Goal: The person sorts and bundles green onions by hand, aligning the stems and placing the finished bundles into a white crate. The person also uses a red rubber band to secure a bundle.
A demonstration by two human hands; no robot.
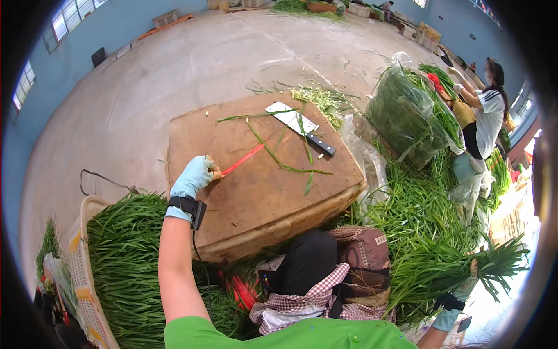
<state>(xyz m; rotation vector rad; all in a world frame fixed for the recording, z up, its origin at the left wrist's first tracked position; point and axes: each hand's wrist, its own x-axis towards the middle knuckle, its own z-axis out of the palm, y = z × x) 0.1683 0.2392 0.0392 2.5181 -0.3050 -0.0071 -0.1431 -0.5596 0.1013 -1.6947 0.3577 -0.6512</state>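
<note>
My left hand [196,175], in a light blue glove with worn brown fingertips, pinches one end of a red tie strip [244,159] on a brown board-topped block [232,203]. The strip's other end lies slanting away to the right. Out at the far right, my right hand [463,292], also gloved, is closed round a bunch of long green chive-like leaves [447,264]; the leaves hide part of its fingers. A cleaver [293,121] with a black handle lies across the block's far right part, with loose green stalks [279,161] around and over it.
A pale plastic crate [87,279] full of green leaves stands at left. Loose leaves [407,203] cover the right side, beside a large plastic-wrapped bundle [407,113]. White-green trimmings [325,104] lie beyond the block. A co-worker [491,110] in a white shirt sits at right.
</note>
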